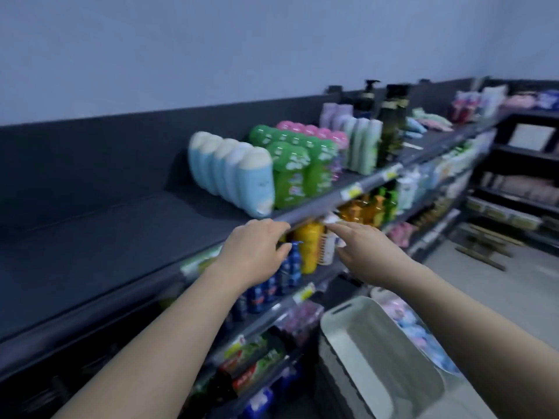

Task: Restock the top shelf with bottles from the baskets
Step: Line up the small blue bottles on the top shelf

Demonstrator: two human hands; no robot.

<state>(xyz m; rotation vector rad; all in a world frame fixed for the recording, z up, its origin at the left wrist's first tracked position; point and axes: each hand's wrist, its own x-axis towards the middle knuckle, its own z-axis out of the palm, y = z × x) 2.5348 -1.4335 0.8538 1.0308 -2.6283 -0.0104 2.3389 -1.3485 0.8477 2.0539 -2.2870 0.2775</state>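
Five light blue bottles with cream caps point(233, 173) stand in a leaning row at mid-frame on the dark grey top shelf point(90, 237). The shelf runs from the lower left up to the upper right. Just right of them are green bottles point(302, 170) in two rows, too blurred to count. Behind those is a row of about five pink-capped bottles point(314, 131). Further right come three pale green bottles point(363, 146) and two dark tall bottles point(391, 116).

Both hands reach toward the shelf's front edge at centre frame. The left hand point(257, 252) has relaxed, spread fingers and holds nothing. The right hand point(363, 246) has straight fingers pointing left, also empty. Beyond and between them, on the shelf below, stand one yellow bottle point(308, 249) and a row of dark blue bottles point(272, 285).

At lower right sits one pale grey plastic basket point(341, 311). Just beside it to the right are pink and pale blue items point(408, 325), too blurred to identify.
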